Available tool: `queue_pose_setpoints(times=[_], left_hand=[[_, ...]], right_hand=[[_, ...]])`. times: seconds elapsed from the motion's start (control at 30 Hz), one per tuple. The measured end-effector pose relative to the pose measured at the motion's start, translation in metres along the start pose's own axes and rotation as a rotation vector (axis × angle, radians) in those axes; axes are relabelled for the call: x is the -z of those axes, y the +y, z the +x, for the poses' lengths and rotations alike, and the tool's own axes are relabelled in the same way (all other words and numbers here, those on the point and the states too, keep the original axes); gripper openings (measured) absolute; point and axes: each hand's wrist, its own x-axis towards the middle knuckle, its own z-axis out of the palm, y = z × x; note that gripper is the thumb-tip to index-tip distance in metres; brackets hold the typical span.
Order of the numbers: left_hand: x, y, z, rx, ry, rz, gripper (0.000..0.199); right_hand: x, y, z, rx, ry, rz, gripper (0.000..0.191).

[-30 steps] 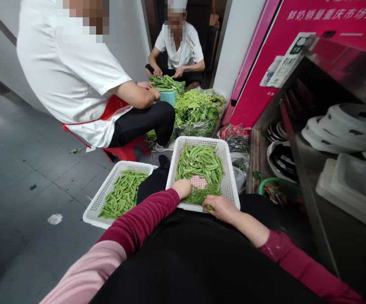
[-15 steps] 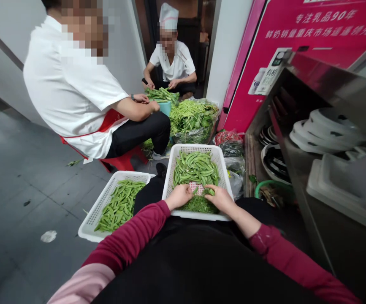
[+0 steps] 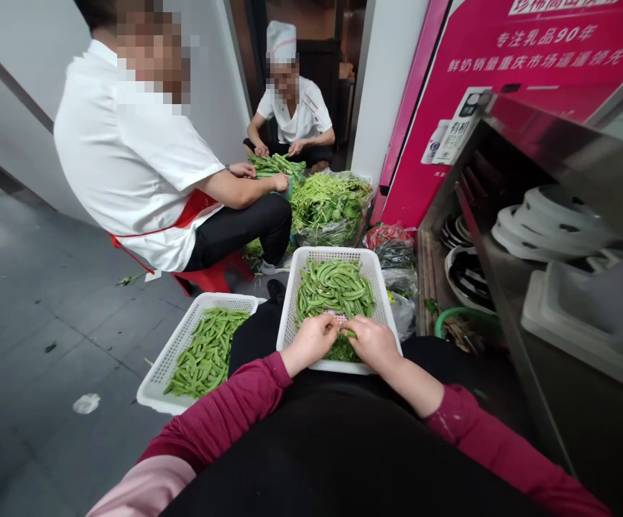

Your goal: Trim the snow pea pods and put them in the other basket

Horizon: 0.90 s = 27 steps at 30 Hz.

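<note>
1. Maroon sleeves (image 3: pixel 225 402) lead my eye to the left hand (image 3: pixel 311 341), its thumb and fingertips drawn together in a pinch; I can't tell whether anything is between them.
2. Just beside it, near the frame's centre, the right hand (image 3: pixel 373 343) has its fingers curled and nearly closed on a green pod (image 3: pixel 349 333), one end showing towards the left hand.
3. I judge the step in hand to be fingertip work on that one pod. Any next move there calls for a light, steady pinch on the right and a small, exact motion on the left, clear of the loose pieces below.
4. Under the hands, the near end of a white basket (image 3: pixel 338 368) holds fine green scraps (image 3: pixel 342 350); whole pods (image 3: pixel 338 287) are heaped at its far end.
5. Lower left of centre, a second white basket (image 3: pixel 149 401) holds more pods (image 3: pixel 203 352), partly hidden by a dark-clad knee.
6. Upper left, a person in a white shirt (image 3: pixel 144 151) sits on a red stool (image 3: pixel 214 274); at upper centre, another person in a white hat (image 3: pixel 300 115) handles green stalks (image 3: pixel 279 165), beside a bag of leafy greens (image 3: pixel 333 201).
7. Along the right, I see a metal shelf (image 3: pixel 505 301) with pale, stacked trays (image 3: pixel 551 222).
</note>
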Motion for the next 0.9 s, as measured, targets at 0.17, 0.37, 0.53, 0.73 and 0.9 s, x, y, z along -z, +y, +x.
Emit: queue_pose_setpoints(times=[0.17, 0.37, 0.53, 0.73, 0.9], left_hand=[[0.000, 0.006, -0.003, -0.020, -0.001, -0.014, 0.015], [-0.004, -0.002, 0.004, 0.220, -0.111, -0.229, 0.007], [-0.008, -0.033, 0.009, 0.541, -0.233, -0.199, 0.011], [0.000, -0.029, 0.005, 0.290, -0.253, -0.116, 0.023], [0.006, -0.005, 0.003, -0.052, -0.378, -0.131, 0.026]], right_hand=[[0.003, -0.002, -0.001, 0.026, -0.031, -0.099, 0.018], [0.003, -0.002, -0.004, 0.009, 0.029, 0.128, 0.019], [0.011, 0.011, -0.006, -0.170, 0.215, 0.549, 0.012], [0.017, 0.025, -0.011, -0.403, 0.209, 0.745, 0.016], [0.012, 0.025, -0.014, -0.334, 0.130, 0.663, 0.019]])
